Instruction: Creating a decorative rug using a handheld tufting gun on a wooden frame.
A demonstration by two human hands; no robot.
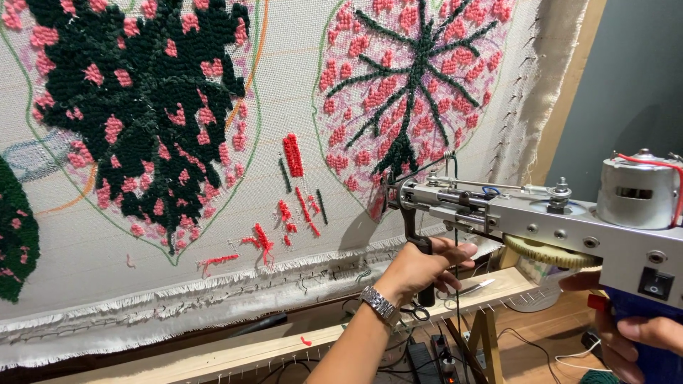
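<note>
The cloth stands stretched at left, and the tufting gun lies level across the right, its needle tip touching the cloth's lower edge. The left hand grips the gun's front handle from below; the right hand wraps the blue rear grip.

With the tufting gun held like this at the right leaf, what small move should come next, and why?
Probably ease the tufting gun forward so its needle tip presses squarely into the cloth. The tip sits at the lower edge of the right leaf, where the dark stem ends. The left hand grips the front handle and the right hand holds the blue rear grip, so both hands look ready.
</note>
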